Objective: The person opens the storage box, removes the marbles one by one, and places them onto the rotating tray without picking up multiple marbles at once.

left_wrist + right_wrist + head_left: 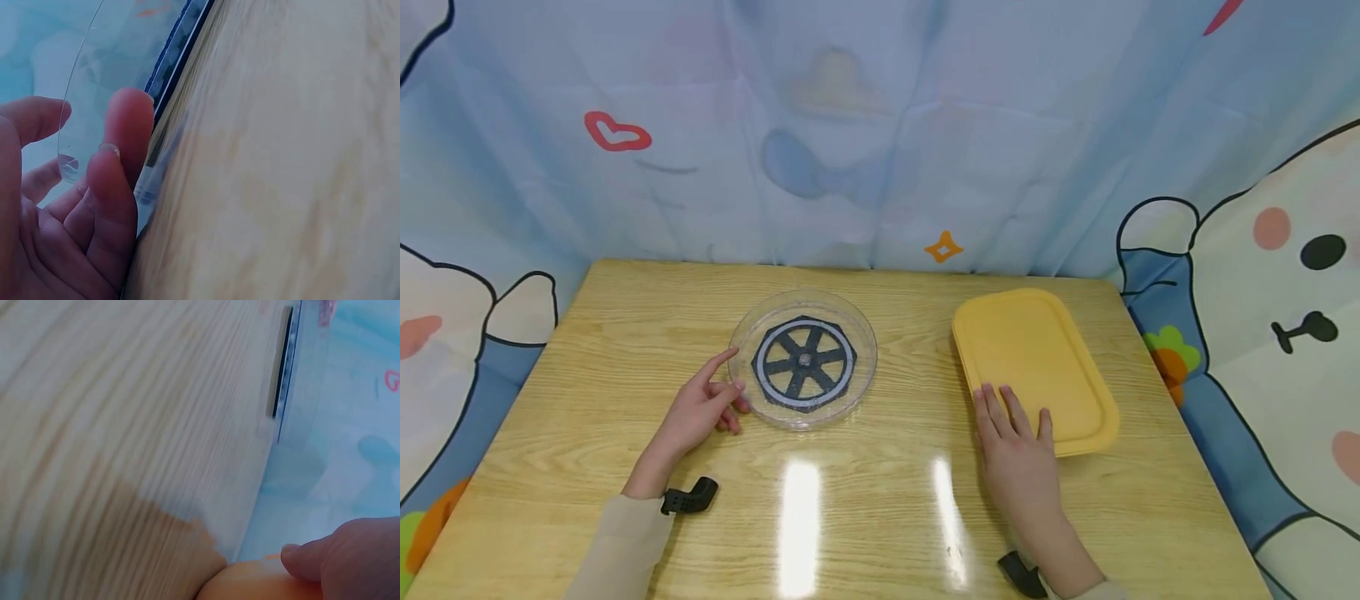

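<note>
On the worktop (pixel 872 517), the clear dish (pixel 867 364), left of the yellow container (pixel 1037 350), could skid if the left hand (pixel 696 408), fingers parted at its rim, pushes unevenly, while the right hand (pixel 1022 462) rests spread-fingered on the container.

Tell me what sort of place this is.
Probably an indoor spot set up for tabletop handling: a wooden table, a cartoon-print curtain close behind it, and lamp-like reflections on its top.
</note>
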The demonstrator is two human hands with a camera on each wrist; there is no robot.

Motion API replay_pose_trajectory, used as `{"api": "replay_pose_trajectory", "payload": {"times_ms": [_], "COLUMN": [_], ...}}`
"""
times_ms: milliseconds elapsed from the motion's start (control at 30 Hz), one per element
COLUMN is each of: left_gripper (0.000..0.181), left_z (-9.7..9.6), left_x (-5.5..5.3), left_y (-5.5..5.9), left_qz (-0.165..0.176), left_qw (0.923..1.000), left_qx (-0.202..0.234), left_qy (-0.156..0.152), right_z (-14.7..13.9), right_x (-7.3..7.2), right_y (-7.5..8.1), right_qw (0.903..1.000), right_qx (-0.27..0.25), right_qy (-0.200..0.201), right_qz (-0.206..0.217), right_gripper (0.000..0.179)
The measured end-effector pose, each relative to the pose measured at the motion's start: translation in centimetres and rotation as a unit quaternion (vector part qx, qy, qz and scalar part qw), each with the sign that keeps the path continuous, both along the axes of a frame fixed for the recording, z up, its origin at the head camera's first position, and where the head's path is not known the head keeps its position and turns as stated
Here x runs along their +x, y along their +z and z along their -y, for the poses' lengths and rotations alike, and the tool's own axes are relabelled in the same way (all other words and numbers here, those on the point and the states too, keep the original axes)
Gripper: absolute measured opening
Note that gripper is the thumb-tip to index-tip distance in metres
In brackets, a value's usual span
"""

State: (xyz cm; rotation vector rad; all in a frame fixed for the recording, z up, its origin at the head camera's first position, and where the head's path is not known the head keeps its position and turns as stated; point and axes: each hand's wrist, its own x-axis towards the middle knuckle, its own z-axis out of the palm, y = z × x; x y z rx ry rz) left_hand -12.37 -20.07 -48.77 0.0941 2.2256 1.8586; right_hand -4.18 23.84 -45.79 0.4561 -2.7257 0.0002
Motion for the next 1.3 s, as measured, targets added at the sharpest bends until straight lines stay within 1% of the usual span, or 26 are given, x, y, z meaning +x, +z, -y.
{"api": "replay_pose_trajectory", "payload": {"times_ms": [133, 167, 200, 367, 400, 433, 533, 667, 900, 1100, 1200, 1300], "left_gripper": [0.061, 0.061, 0.061, 0.060, 0.061, 0.061, 0.062, 0.064, 0.065, 0.066, 0.066, 0.066], "left_z": [0.0, 0.0, 0.0, 0.1, 0.1, 0.1, 0.1, 0.1, 0.0, 0.1, 0.1, 0.1], "left_x": [0.0, 0.0, 0.0, 0.0, 0.0, 0.0, 0.1, 0.2, 0.2, 0.1, 0.2, 0.2], "left_y": [-0.2, -0.2, -0.3, -0.4, -0.4, -0.4, -0.4, -0.5, -0.6, -0.7, -0.7, -0.6], "left_qz": [-0.005, -0.006, -0.008, -0.014, -0.015, -0.015, -0.017, -0.016, -0.012, -0.009, -0.010, -0.009], "left_qw": [0.9999, 0.9999, 0.9999, 0.9999, 0.9999, 0.9999, 0.9998, 0.9998, 0.9999, 0.9999, 0.9999, 0.9999], "left_qx": [0.011, 0.010, 0.008, -0.002, -0.002, -0.003, -0.004, -0.006, -0.003, -0.009, -0.011, -0.010], "left_qy": [-0.002, -0.001, 0.000, 0.004, 0.004, 0.004, 0.005, 0.004, 0.004, 0.008, 0.007, 0.003], "right_z": [1.3, 1.6, 1.8, 3.2, 3.5, 3.7, 4.1, 4.4, 4.4, 4.4, 4.4, 4.3], "right_x": [0.0, 0.1, 0.1, 0.1, 0.1, 0.1, 0.1, 0.2, 0.3, 0.3, 0.3, 0.3], "right_y": [-0.1, 0.0, -0.1, -0.1, -0.1, -0.1, -0.1, 0.0, 0.3, 0.6, 1.0, 1.4], "right_qw": [0.9999, 0.9999, 0.9998, 0.9998, 0.9999, 0.9998, 0.9998, 0.9996, 0.9986, 0.9981, 0.9966, 0.9931], "right_qx": [0.008, 0.010, 0.011, 0.006, 0.004, 0.002, -0.001, -0.006, -0.034, -0.037, -0.050, -0.073], "right_qy": [0.005, 0.003, 0.004, 0.005, 0.007, 0.007, 0.010, 0.009, 0.006, 0.010, 0.009, 0.006], "right_qz": [0.007, 0.011, 0.013, 0.017, 0.015, 0.016, 0.019, 0.025, 0.040, 0.048, 0.065, 0.092], "right_gripper": [0.057, 0.057, 0.053, 0.052, 0.052, 0.057, 0.058, 0.059, 0.063, 0.063, 0.063, 0.063]}}
